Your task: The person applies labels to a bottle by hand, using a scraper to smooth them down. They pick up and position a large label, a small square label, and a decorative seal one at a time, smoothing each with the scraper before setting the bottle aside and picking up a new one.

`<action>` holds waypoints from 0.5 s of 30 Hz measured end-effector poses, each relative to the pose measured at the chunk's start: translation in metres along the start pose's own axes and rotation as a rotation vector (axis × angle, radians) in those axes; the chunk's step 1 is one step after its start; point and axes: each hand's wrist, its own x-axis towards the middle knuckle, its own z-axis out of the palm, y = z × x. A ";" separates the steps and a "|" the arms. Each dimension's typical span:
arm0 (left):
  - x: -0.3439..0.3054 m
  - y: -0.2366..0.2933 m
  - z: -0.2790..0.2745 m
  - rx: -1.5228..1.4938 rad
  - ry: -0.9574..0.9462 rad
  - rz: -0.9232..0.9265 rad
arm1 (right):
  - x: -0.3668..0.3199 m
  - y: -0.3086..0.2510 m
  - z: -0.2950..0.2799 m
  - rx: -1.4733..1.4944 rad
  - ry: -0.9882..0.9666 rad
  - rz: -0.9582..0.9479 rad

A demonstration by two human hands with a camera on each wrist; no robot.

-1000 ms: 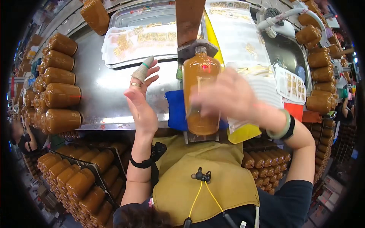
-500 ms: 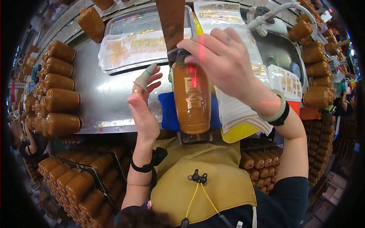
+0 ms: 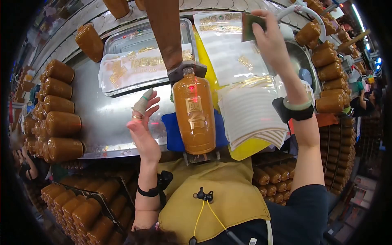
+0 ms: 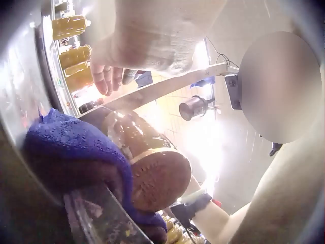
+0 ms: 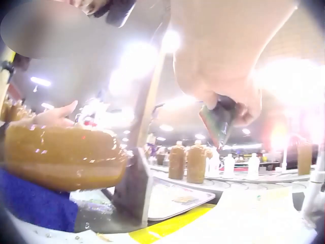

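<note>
A glossy brown bottle (image 3: 194,122) with gold characters on its front lies on a blue cloth (image 3: 173,134), its neck at a dark bracket (image 3: 186,70). To its left, the left hand (image 3: 144,120) is raised with relaxed fingers, a pale cover on one finger, touching nothing. In the left wrist view that hand (image 4: 147,46) is above the bottle's base (image 4: 161,179). Over the white sheets at the upper right, the right hand (image 3: 269,38) pinches a dark green flat piece (image 3: 253,27); the right wrist view shows the piece (image 5: 219,119) below that hand (image 5: 223,61).
A metal tray (image 3: 143,34) holds sheets with gold pieces. Stacked white sheets (image 3: 249,112) lie right of the bottle on a yellow board (image 3: 253,149). Brown bottles (image 3: 63,123) line the left side, with others at the right and below. A brown post (image 3: 165,32) rises behind the bracket.
The right hand has moved off the bottle's neck to the upper right, with the dark green piece in its fingers. The left hand keeps its pose. The whole head view has shifted.
</note>
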 end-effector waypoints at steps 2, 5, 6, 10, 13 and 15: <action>0.000 -0.004 0.000 -0.002 0.037 -0.038 | 0.002 0.023 -0.020 -0.175 0.016 0.108; 0.002 -0.003 0.002 -0.007 0.027 -0.055 | -0.019 0.058 -0.027 -0.479 -0.118 0.181; 0.004 -0.003 0.003 -0.003 0.019 -0.052 | -0.030 0.076 -0.026 -0.611 -0.179 0.156; 0.007 -0.003 0.005 0.013 0.007 -0.029 | -0.058 0.093 -0.017 -0.635 -0.382 0.033; 0.008 -0.005 0.005 0.020 0.013 -0.031 | -0.071 0.079 0.001 -0.542 -0.478 -0.139; 0.010 -0.006 0.006 0.018 0.015 -0.042 | -0.057 0.063 0.011 -0.448 -0.555 -0.096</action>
